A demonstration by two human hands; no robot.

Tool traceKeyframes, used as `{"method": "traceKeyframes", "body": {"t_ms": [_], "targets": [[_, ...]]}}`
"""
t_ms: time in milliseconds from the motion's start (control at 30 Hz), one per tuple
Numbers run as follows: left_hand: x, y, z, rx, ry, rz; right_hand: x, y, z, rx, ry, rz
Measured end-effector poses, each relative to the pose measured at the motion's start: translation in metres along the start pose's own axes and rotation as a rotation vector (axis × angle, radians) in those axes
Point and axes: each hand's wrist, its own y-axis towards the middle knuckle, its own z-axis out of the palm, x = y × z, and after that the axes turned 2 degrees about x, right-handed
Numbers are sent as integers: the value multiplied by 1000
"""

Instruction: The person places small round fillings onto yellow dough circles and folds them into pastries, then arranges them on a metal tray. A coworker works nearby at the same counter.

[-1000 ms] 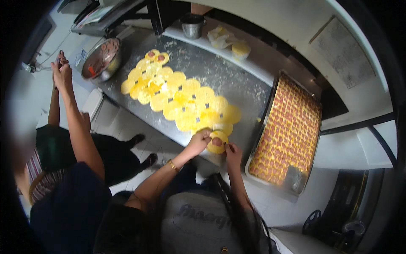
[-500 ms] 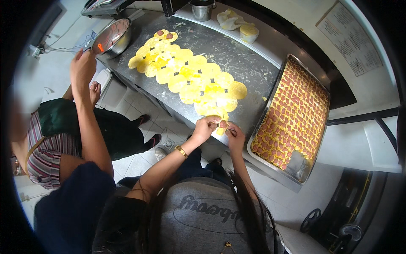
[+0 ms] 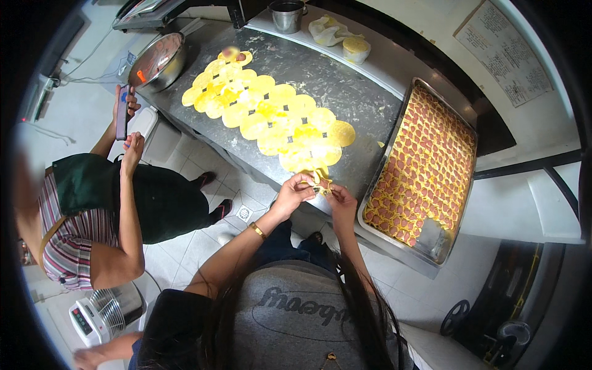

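Note:
At the table's near edge, a small yellow dumpling wrapper (image 3: 322, 184) is gathered between my two hands. My left hand (image 3: 295, 196), below a gold bracelet, pinches one side of it with thumb and fingers. The other side is gripped by the fingertips of my right hand (image 3: 343, 203). Just beyond lie several overlapping round yellow wrappers (image 3: 265, 114) in rows, with dark table showing through small gaps. Two balls of pink filling sit on wrappers at the far end, one ball of filling (image 3: 240, 57) being plainer to see.
A large metal tray (image 3: 404, 92) of filled dumplings stands to the right. A steel bowl (image 3: 176, 65) with pink filling sits at the far left. On the back ledge are a metal pot (image 3: 287, 18) and stacked wrappers (image 3: 356, 49). A co-worker at left holds a phone (image 3: 122, 114).
The wrapper is folded further up, and its pink filling shows less. The co-worker's phone has come into view. A person's dark sleeve at lower left has moved down, uncovering a white appliance.

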Motion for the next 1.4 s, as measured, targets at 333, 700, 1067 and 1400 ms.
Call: {"method": "traceKeyframes", "body": {"t_ms": [333, 700, 1067, 1400], "targets": [[5, 10, -15, 3, 393, 152, 14, 11, -14, 118, -240, 44], [-9, 7, 5, 50, 858, 106, 11, 16, -13, 131, -838, -172], [-4, 5, 11, 124, 1057, 247, 15, 13, -19, 159, -1017, -332], [-9, 15, 11, 158, 1147, 223, 14, 9, -14, 135, -1001, -255]]}}
